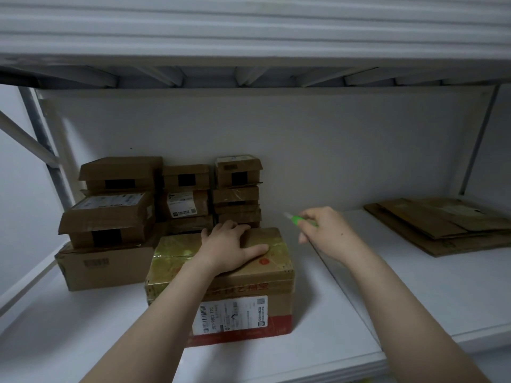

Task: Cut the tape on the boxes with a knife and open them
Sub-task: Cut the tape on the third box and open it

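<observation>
- i see the box [276, 275] at the front of the white shelf [359, 299], standing shut, with glossy yellowish tape [171, 255] over the left part of its top and a white label [232, 313] on its near face.
- my left hand [231, 244] lies palm down on top of the box, fingers fairly straight and reaching its far edge, thumb spread out to the right; it grips nothing.
- my right hand [326, 233] hangs in the air just right of the box, not touching it, fingers curled round a green knife [300, 219] whose pale tip points left, towards the box's far right corner.
- right behind the box, against the back wall, is a stack [171, 200] of smaller brown boxes in three columns; the nearest ones sit just beyond my left fingertips.
- left of the box, a longer carton [105, 266] carries part of that stack.
- well to the right of the box lies flattened cardboard [442, 225], piled flat on the shelf.
- above the box, an upper shelf [249, 37] shades everything, so the fine print on the label is unreadable for me.
</observation>
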